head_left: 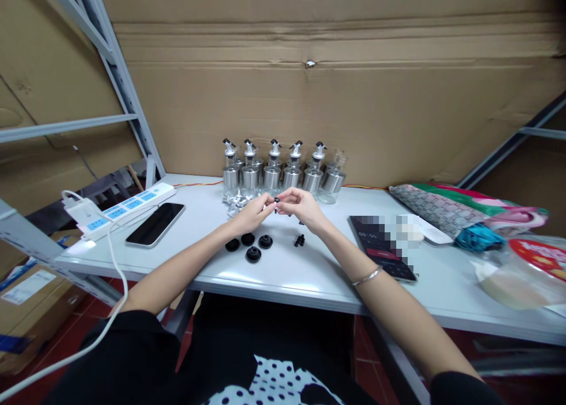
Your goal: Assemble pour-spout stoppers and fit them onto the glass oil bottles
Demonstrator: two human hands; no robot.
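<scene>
My left hand (pixel 252 214) and my right hand (pixel 304 208) meet over the middle of the table. Their fingertips pinch a small black-and-silver part (pixel 276 200) between them; its exact shape is too small to make out. Just right of my left forearm lie several black round stoppers (pixel 253 254). A little cluster of tiny black pieces (pixel 299 240) sits below my right hand. Behind my left hand is a heap of silvery spout parts (pixel 236 203), partly covered by the hand.
Glass oil bottles with steel sleeves (pixel 292 177) stand in rows at the back, several with pour spouts. At left are a phone (pixel 155 224) and a power strip (pixel 132 204). To the right lie another phone (pixel 375 246), a patterned bag (pixel 433 207) and a red-lidded tub (pixel 537 260).
</scene>
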